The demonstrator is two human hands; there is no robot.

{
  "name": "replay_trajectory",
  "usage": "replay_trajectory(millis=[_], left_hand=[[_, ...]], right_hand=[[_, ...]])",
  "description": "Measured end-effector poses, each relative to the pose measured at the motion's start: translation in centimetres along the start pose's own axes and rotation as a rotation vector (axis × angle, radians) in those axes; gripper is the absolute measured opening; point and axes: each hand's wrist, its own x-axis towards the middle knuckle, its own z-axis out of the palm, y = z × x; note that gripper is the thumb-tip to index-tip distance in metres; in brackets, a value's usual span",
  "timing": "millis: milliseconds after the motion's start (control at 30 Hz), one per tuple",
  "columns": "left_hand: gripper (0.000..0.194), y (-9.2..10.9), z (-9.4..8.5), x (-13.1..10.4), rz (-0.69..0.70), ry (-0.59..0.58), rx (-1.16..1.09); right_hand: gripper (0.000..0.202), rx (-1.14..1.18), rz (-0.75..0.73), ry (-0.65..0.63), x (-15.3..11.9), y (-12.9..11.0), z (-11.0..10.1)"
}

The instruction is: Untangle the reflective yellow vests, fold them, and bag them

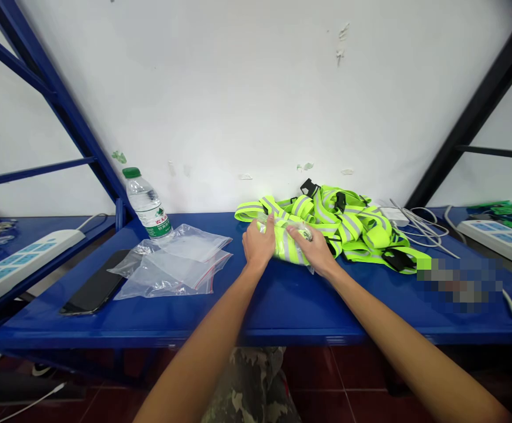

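Neon yellow-green with silver stripes, under clear plastic: a filled bag (289, 251), at the near left edge of a heap of reflective straps (357, 226). Down on the blue table (291, 317) or raised slightly above – cannot tell which. Clamped from both sides. Left hand (258, 241) closed on the bag's left end, thumb uppermost and pointing away from the body. Right hand (316, 249) closed on the right end, thumb laid over the plastic toward the left, some fingers out of sight. Close together, with only the bag between.

Behind and to the right, loosely tangled loops in the heap, with black buckles (309, 188) poking out at the top and along the right side. Past the far right end, a white cable (430, 235), loosely coiled; nearer the front, a pixelated patch (461, 285), contents unreadable.

To the left, well apart from both hands, several flat clear bags (174, 267), overlapping, with red lines along some edges. Partly under their left side, a dark phone (97, 282). Just behind them, a water bottle (145, 200) with a green cap and green label. Farther out, a white power strip (31, 255) with blue sockets. Below the table's front edge, camouflage trousers (245, 388) over dark red floor tiles (322, 376).
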Motion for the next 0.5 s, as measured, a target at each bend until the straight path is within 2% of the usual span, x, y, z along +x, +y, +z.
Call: replay_trajectory(millis=[133, 333, 500], left_hand=[[0.055, -0.2, 0.3, -0.2, -0.015, -0.027, 0.028], [0.048, -0.4, 0.6, -0.3, -0.078, -0.066, 0.024], [0.047, -0.3, 0.6, -0.7, -0.071, -0.065, 0.008]], right_hand=[[0.047, -0.034, 0.059, 0.048, 0.0, 0.5, 0.3], [0.049, -0.131, 0.041, 0.116, 0.1, 1.2, 0.5], [0.052, -0.168, 0.044, 0.146, 0.1, 1.1, 0.4]])
